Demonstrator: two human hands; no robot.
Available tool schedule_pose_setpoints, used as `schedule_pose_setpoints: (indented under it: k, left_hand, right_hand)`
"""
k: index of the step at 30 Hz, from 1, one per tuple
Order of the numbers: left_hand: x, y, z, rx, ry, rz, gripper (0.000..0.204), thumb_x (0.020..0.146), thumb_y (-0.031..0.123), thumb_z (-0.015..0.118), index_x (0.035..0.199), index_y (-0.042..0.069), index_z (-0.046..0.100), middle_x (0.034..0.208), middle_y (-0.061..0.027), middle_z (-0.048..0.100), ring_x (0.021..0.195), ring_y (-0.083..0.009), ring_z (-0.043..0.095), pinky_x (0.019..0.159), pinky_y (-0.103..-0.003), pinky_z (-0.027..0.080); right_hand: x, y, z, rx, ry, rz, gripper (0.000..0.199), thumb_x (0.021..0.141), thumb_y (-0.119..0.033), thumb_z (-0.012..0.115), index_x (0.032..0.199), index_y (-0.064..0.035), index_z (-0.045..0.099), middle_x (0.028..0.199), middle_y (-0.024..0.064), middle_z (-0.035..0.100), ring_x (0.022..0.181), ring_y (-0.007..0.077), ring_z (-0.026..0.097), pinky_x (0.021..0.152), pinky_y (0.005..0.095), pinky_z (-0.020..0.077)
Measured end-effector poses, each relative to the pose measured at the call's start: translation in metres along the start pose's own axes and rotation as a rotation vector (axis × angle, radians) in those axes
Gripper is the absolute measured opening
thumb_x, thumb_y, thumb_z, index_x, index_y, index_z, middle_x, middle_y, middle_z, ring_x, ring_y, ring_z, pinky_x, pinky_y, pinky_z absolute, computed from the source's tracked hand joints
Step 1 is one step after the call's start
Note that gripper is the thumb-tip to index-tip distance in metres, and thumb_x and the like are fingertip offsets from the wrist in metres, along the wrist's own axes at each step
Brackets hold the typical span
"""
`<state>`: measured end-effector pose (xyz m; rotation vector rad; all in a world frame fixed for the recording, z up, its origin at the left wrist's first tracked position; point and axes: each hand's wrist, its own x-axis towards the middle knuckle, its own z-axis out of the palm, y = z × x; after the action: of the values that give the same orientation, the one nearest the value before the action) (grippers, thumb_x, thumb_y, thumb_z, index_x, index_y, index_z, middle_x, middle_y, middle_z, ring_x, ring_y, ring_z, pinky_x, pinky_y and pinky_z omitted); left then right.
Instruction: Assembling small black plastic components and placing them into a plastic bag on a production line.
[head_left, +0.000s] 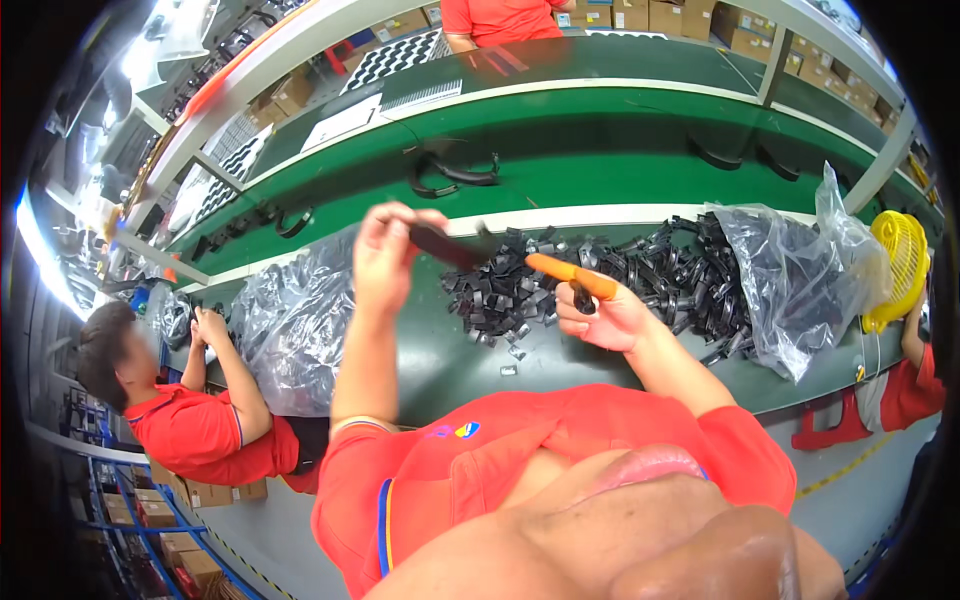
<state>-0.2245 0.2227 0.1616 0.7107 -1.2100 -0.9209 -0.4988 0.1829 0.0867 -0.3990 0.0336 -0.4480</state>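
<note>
Head view, left hand: the left hand (pixel 385 255) is raised above the green bench (pixel 620 160), fingers pinched shut on one end of a flat black plastic strip (pixel 445 243) held roughly level.
Head view, right hand: the right hand (pixel 600 315) is wrapped closed around an orange-handled cutter (pixel 570 272); its tip points toward the strip's free end. Whether tip and strip touch cannot be told.
Strip location: in the air between the two hands, above the near edge of the pile.
Pile: loose black plastic parts (pixel 600 280) lie heaped on the bench just beyond the hands, reaching into an open clear bag (pixel 800 280) at the right.
Left side: a second clear bag (pixel 295 325), full of dark parts, stands just beside the left forearm.
Open room: a bare patch of bench lies under and before the hands; the white edge strip (pixel 600 215) bounds the pile behind.
Neighbours: a person in red (pixel 190 410) works at the left; a yellow fan (pixel 905 260) stands at the right edge.
Hidden or unclear: the cutter's jaws are blurred; the near bench edge is covered by the wearer's red shirt; the fisheye rim cuts off both bench ends.
</note>
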Motion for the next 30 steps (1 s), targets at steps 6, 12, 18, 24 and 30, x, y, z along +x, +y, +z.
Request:
schedule_pose_setpoints:
  k: [6,12,18,24,30]
  left_hand:
    - [-0.028,-0.024,0.049,-0.374,-0.037,-0.004,0.009,0.092,0.014,0.049,0.098,0.007,0.046,0.08,-0.0086,0.057,0.074,-0.0206,0.057,0.071,-0.034,0.049]
    - [-0.024,-0.035,0.059,-0.683,-0.087,-0.134,0.037,0.093,0.019,0.049,0.127,0.012,0.037,0.076,-0.0048,0.054,0.069,-0.0136,0.052,0.067,-0.029,0.045]
    - [-0.037,-0.046,0.099,-0.416,-0.134,-0.232,0.054,0.094,0.046,0.033,0.13,0.006,0.028,0.105,-0.0196,0.058,0.097,-0.026,0.057,0.091,-0.039,0.04]
    - [-0.045,-0.061,0.087,-0.217,-0.146,-0.131,0.039,0.096,0.033,0.031,0.115,0.001,0.041,0.09,-0.0106,0.056,0.086,-0.0211,0.056,0.082,-0.034,0.043]
    - [-0.013,-0.045,0.055,-0.648,0.107,-0.387,0.039,0.096,0.034,0.036,0.116,0.002,0.042,0.079,-0.0015,0.042,0.069,-0.0124,0.041,0.067,-0.029,0.038]
  right_hand:
    - [-0.01,0.023,0.01,0.238,-0.181,-0.017,0.062,0.092,-0.025,0.047,0.142,-0.0091,0.013,0.06,-0.0021,0.034,0.052,0.0061,0.035,0.05,0.0229,0.0334]
    - [-0.019,0.038,0.03,-1.314,0.207,-0.136,0.046,0.086,-0.01,0.054,0.13,-0.008,0.039,0.076,0.0009,0.054,0.06,0.0059,0.048,0.055,0.0207,0.0398]
    - [-0.017,0.041,0.015,-0.915,0.511,-0.458,0.033,0.087,-0.01,0.056,0.117,-0.0056,0.044,0.081,0.0013,0.055,0.064,0.0062,0.049,0.057,0.0202,0.0403]
    - [-0.012,0.04,0.013,-1.073,0.472,-0.255,0.042,0.086,-0.009,0.056,0.125,-0.0055,0.04,0.073,-0.0011,0.05,0.062,0.0062,0.047,0.056,0.0195,0.0369]
    - [-0.036,0.004,0.006,-0.551,0.468,-0.306,0.03,0.089,-0.015,0.052,0.117,-0.0035,0.05,0.064,-0.0036,0.045,0.049,0.0022,0.038,0.051,0.0166,0.0333]
